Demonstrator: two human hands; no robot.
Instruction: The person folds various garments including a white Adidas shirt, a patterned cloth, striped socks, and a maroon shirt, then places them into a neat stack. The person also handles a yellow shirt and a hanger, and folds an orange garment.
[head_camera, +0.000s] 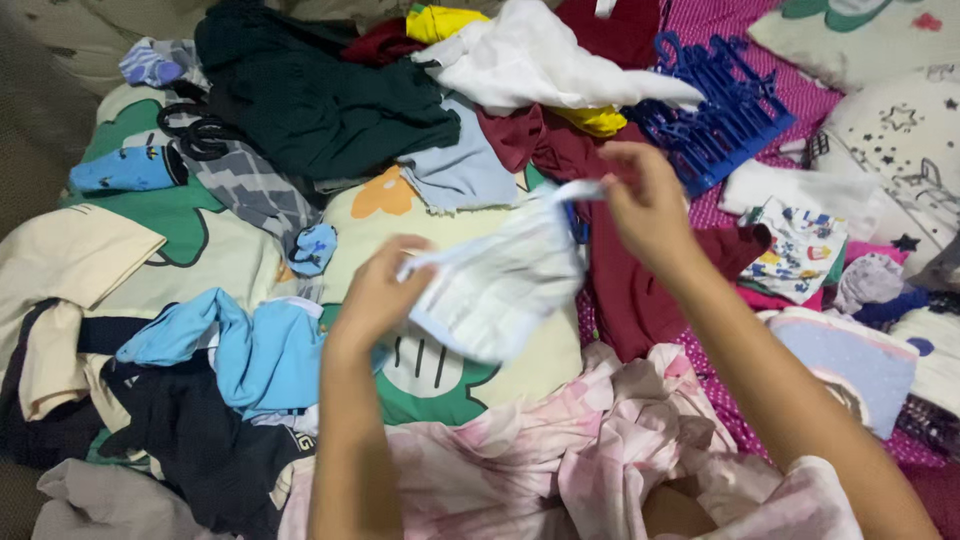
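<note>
The small white garment (500, 285) hangs in the air between the 2 hands, above the cartoon-print sheet (190, 250). Its long axis runs on a slant, from lower left by the left hand (378, 293) up to the upper right by the right hand (645, 200). The left hand is closed, pinching the garment's lower left edge between thumb and fingers. The right hand pinches the thin upper right corner, fingers curled shut on it. The cloth is blurred, so its exact kind and any print are hard to make out; a pale blue trim shows along the lower edge.

Part of the dark red cloth (620, 290) is hidden behind the right forearm and the garment. The blue plastic hanger rack (715, 105) lies well apart, up right, partly under the white cloth (540, 60). A dark green garment (320, 100) lies at the top, a light blue garment (250, 345) at the lower left, and a pink patterned cloth (560, 460) near the bottom edge, cut off by the frame.

The surface is a bed, covered in loose laundry, with a magenta dotted sheet (760, 60) on the right side.
</note>
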